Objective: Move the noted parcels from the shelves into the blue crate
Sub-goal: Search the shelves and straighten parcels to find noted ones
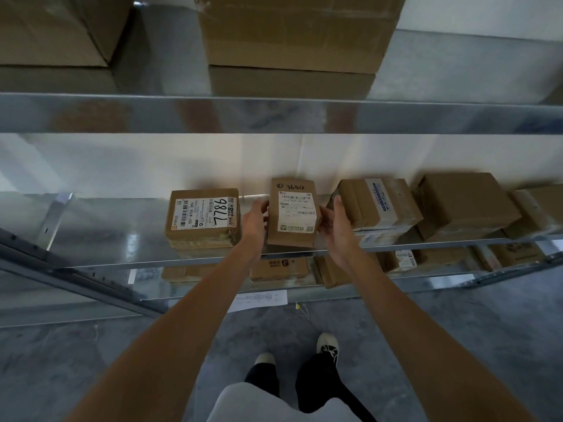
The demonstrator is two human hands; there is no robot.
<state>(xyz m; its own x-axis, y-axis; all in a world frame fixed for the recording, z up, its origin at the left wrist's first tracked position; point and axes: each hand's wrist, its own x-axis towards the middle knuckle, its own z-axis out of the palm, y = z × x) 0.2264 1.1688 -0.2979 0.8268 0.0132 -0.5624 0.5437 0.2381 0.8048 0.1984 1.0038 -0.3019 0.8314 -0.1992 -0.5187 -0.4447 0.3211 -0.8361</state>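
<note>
Two hands are up at the middle shelf (122,226), holding one small brown parcel (294,213) between them; the left hand (254,222) grips its left edge with curled fingers, and the right hand (333,222) grips its right edge the same way. On that shelf, beside the held one, I count one parcel marked 7786 (202,216) just to the left and at least three more cartons to the right (the farthest is cut off by the frame edge); several more lie on the shelf below, partly hidden.

The held parcel is plain cardboard with "3644" handwritten in black near its top and a white shipping label (297,213) with barcodes covering most of its face; it is tilted up with that labelled face toward the person, its long axis running away from them toward the white back wall, its lower end at the shelf's front lip.
</note>
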